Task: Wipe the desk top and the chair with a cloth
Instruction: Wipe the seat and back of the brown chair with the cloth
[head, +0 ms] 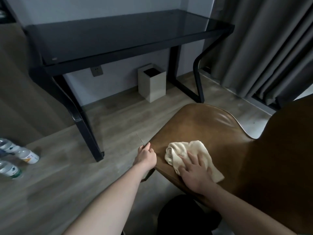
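Right hand [194, 172] flat on cloth [191, 155] – unwiped chair [211, 129] seat stretching ahead – left hand [146, 155] gripping seat edge alongside.

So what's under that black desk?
Under the desk, a pale square bin stands on the floor by the wall, with a wall socket to its left. The bin's opening is dark, so its contents cannot be seen.

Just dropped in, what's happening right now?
A person is wiping the brown chair. The right hand presses a cream cloth flat on the seat, near its front corner. The left hand grips the seat's edge. The glass desk stands beyond, with nothing on it and no hand near it.
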Available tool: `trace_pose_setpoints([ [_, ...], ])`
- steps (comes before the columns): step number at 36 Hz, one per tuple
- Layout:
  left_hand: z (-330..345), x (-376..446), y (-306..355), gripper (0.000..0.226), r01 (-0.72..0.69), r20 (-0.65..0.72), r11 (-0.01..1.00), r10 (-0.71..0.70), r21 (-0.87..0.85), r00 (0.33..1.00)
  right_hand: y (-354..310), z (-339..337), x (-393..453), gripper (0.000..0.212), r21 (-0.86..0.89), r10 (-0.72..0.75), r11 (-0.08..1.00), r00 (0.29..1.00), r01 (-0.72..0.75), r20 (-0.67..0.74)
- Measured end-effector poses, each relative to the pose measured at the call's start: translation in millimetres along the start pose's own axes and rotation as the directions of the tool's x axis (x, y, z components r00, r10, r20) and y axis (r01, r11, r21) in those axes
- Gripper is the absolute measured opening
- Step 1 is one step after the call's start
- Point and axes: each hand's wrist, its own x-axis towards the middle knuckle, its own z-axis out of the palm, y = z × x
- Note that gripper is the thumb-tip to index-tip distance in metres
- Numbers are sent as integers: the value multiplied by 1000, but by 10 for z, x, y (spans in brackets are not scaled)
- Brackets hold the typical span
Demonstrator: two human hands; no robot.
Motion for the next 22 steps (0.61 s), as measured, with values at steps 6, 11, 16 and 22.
trace_pose_setpoints([
  [6,26,-37,-52,53,-26,-16,999,26,-29,1000,8,48,-102,60,75,59,995,998,-60,15],
  [11,106,30,-89,52,-22,-68,997,17,-75,998,-132,46,158,61,59,17,998,1000,-18,13],
  [16,184,89,-100,56,28,-142,984,-53,-173,988,-427,2,557,66,-89,-112,989,993,115,43],
  [22,191,148,-105,50,63,-184,975,-103,-213,977,-808,-19,919,65,-149,-212,964,975,219,63],
])
